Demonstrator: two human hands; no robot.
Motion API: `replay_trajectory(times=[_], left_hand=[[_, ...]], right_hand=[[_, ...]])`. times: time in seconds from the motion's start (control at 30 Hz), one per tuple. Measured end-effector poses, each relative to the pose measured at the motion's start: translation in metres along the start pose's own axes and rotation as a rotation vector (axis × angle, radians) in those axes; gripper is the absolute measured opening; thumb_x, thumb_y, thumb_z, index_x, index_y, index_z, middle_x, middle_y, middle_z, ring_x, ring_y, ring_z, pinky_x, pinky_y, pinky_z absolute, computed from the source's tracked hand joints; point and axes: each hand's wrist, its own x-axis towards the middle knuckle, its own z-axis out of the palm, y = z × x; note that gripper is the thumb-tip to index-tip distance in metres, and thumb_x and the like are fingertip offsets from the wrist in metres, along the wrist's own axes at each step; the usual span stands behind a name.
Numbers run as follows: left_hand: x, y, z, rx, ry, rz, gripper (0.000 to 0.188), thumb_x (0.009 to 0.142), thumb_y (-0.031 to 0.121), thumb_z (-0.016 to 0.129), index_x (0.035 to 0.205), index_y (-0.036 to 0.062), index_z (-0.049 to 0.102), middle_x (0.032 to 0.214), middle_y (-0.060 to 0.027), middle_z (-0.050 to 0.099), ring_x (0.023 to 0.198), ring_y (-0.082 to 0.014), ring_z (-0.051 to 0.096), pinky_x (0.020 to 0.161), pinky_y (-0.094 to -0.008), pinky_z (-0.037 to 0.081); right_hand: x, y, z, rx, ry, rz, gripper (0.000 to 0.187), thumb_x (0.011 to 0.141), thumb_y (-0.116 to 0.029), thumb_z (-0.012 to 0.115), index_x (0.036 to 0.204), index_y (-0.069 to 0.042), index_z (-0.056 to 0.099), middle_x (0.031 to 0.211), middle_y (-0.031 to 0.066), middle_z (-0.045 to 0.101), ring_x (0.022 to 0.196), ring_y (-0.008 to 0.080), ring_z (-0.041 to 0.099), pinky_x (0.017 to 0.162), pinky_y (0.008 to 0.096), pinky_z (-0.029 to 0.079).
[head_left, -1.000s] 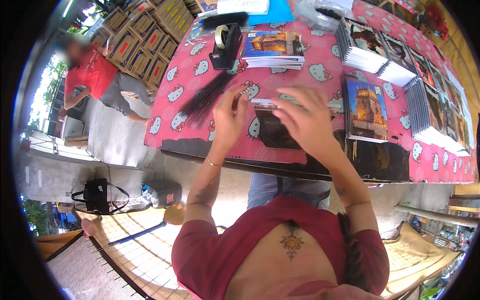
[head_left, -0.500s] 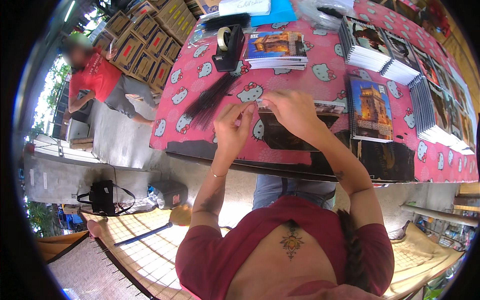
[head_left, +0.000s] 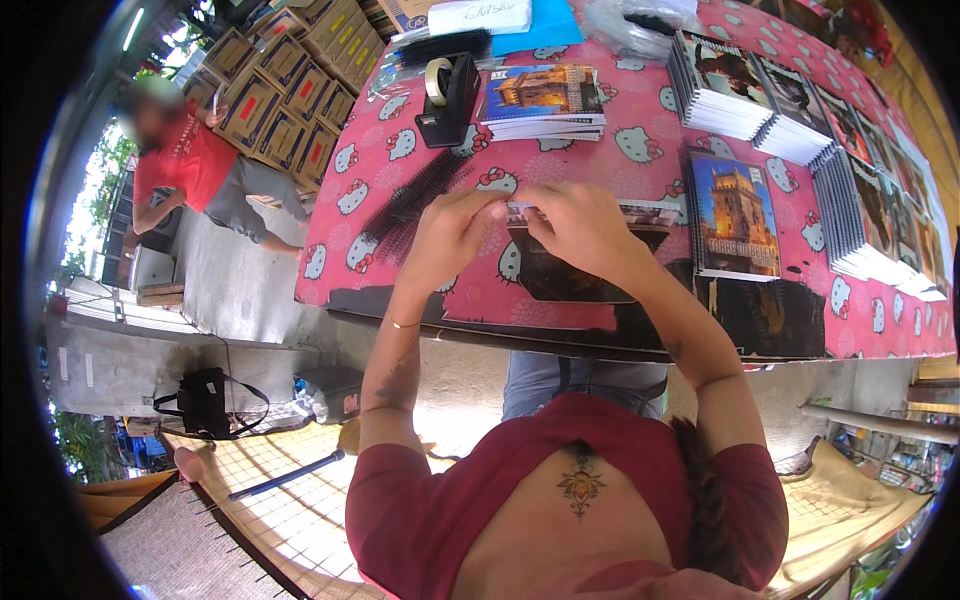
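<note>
A notebook [head_left: 652, 212] lies near the front of the table, its pale bound edge away from me and its dark cover towards me. At the left end of that edge, my left hand [head_left: 450, 228] is closed, thumb and fingers pinched together. My right hand [head_left: 575, 222] pinches the same edge just beside it and covers much of it. The fingertips hide the small part they hold. Loose black spiral binding coils [head_left: 408, 208] lie left of my left hand. To the right is a spiral-bound notebook [head_left: 737, 215] with a tower on its cover.
Beyond my hands stand a black tape dispenser [head_left: 449, 105] and a stack of notebooks [head_left: 541, 92]. More notebook piles [head_left: 718, 85] line the right side. A pink patterned cloth [head_left: 345, 235] covers the table. A person in a red shirt [head_left: 200, 160] stands at left near stacked cartons [head_left: 285, 85].
My left hand has come closer to the right, its fingers now closing on the notebook's edge. My right hand has lowered slightly onto the same edge. The view has shifted a little.
</note>
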Motion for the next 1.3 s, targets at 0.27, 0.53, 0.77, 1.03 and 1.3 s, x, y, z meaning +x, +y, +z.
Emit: replay_trajectory(times=[0.27,0.53,0.77,1.03,1.3], left_hand=[[0.01,0.001,-0.003,0.005,-0.098,0.028,0.025,0.088,0.007,0.074,0.111,0.0015,0.066,0.087,-0.0126,0.062,0.069,-0.025,0.06,0.06,-0.0343,0.048],[0.014,0.014,0.001,0.049,-0.089,0.052,0.019,0.096,0.021,0.067,0.096,0.0017,0.066,0.089,-0.0143,0.062,0.071,-0.0341,0.063,0.061,-0.0438,0.05],[0.018,0.0,0.01,0.149,-0.146,0.054,0.028,0.099,0.03,0.062,0.105,0.0024,0.061,0.106,-0.0153,0.061,0.091,-0.0372,0.064,0.077,-0.0476,0.051],[-0.056,0.018,0.096,0.593,0.095,0.008,0.076,0.102,0.055,0.042,0.148,-0.0047,0.041,0.157,-0.0285,0.035,0.151,-0.0463,0.024,0.114,-0.0731,0.01],[-0.056,0.028,0.099,0.652,-0.057,-0.046,0.084,0.098,0.056,0.049,0.152,-0.0068,0.036,0.16,-0.0289,0.031,0.152,-0.0436,0.023,0.116,-0.0705,0.009]], right_hand=[[0.001,0.002,-0.013,0.06,-0.006,0.004,0.015,0.087,-0.013,0.069,0.1,-0.007,0.065,0.094,0.0137,0.064,0.082,0.0381,0.066,0.068,0.0485,0.053],[-0.02,0.002,-0.033,-0.118,-0.003,-0.004,0.01,0.088,-0.016,0.068,0.096,-0.009,0.069,0.093,0.0095,0.066,0.078,0.0353,0.066,0.066,0.0465,0.051],[-0.012,0.014,-0.031,-0.037,-0.058,0.062,0.009,0.09,-0.016,0.064,0.093,-0.009,0.069,0.085,0.0112,0.068,0.078,0.0371,0.067,0.065,0.0488,0.05],[-0.01,0.015,-0.024,-0.064,-0.091,0.11,0.012,0.093,-0.018,0.062,0.092,-0.009,0.07,0.087,0.0123,0.069,0.08,0.0374,0.068,0.067,0.0489,0.052],[-0.031,0.007,-0.056,-0.142,0.05,-0.037,0.018,0.09,-0.017,0.065,0.107,-0.012,0.07,0.087,0.0122,0.071,0.078,0.0364,0.07,0.067,0.0477,0.054]])
